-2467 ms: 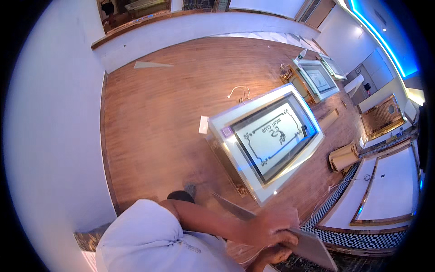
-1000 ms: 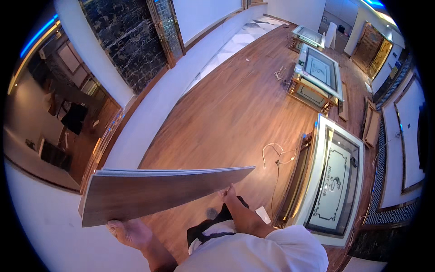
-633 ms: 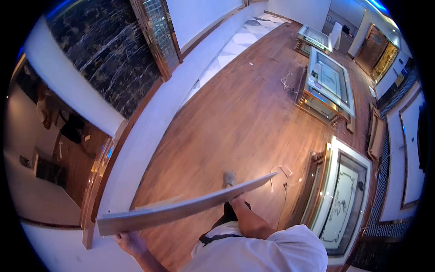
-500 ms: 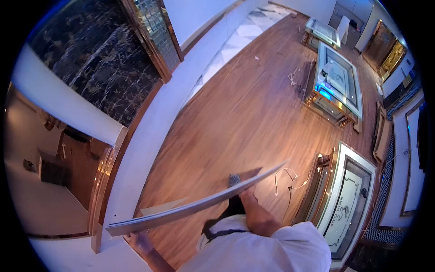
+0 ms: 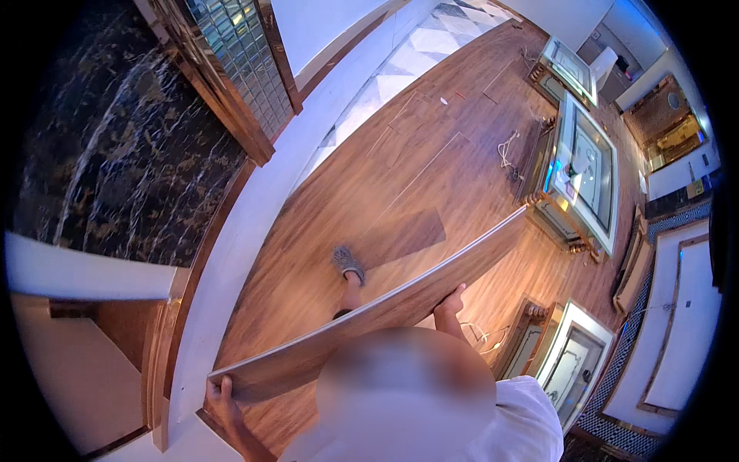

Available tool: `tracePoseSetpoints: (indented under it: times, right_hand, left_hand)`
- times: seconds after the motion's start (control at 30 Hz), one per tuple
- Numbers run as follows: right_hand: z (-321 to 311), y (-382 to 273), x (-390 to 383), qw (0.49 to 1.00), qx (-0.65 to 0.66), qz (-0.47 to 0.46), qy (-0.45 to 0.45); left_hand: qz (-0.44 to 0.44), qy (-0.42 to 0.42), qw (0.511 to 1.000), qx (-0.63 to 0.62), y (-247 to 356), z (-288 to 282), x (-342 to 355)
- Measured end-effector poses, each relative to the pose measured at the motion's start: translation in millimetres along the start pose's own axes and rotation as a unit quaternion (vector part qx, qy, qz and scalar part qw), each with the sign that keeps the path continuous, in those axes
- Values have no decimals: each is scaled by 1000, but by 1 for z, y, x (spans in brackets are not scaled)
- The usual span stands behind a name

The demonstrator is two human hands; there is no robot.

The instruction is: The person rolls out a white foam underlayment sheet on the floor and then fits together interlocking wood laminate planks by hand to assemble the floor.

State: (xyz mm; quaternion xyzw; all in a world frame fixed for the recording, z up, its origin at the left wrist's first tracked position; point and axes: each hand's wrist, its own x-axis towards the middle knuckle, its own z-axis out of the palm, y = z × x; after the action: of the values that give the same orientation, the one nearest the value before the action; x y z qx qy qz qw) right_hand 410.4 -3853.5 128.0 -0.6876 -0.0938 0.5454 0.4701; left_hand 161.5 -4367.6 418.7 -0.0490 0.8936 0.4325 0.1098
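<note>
A long wood-look floor plank stretches across in front of me, tilted so its brown face shows, with a pale edge along the top. At its left end my left hand grips it, fingers on the near face. Farther right, my right hand holds the plank's lower edge, thumb showing. A foot in a grey clog stands on the floor beyond the plank. Past that foot, a darker plank-shaped patch shows in the wood floor. A blurred area hides part of my body.
Along the left runs a white ledge beside a dark marbled panel. Glass-topped tables stand along the right. White cable lies near one. Patterned tiles border the far left floor.
The plank has tipped from nearly edge-on to showing its brown face. Its right end reaches farther away and right, along with my right hand. The clog appears farther left and away.
</note>
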Motion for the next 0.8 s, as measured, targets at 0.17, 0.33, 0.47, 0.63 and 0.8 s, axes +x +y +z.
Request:
tracePoseSetpoints:
  times: [0.17, 0.33, 0.47, 0.63, 0.8]
  right_hand:
    - [143, -12, 34, 997, -53, -52, 31]
    - [269, -47, 78, 989, -80, -120, 35]
    - [364, -59, 82, 976, -185, -100, 62]
    - [463, -55, 153, 963, -247, -109, 12]
    - [572, -30, 264, 940, -330, -80, -28]
  left_hand:
    - [51, 68, 985, -152, -6, 118, 150]
    - [-33, 54, 980, -189, 91, 196, 248]
    - [-90, 58, 961, -255, 101, 231, 314]
    - [-142, 86, 948, -273, 161, 311, 349]
    - [-151, 169, 946, -231, 171, 406, 376]
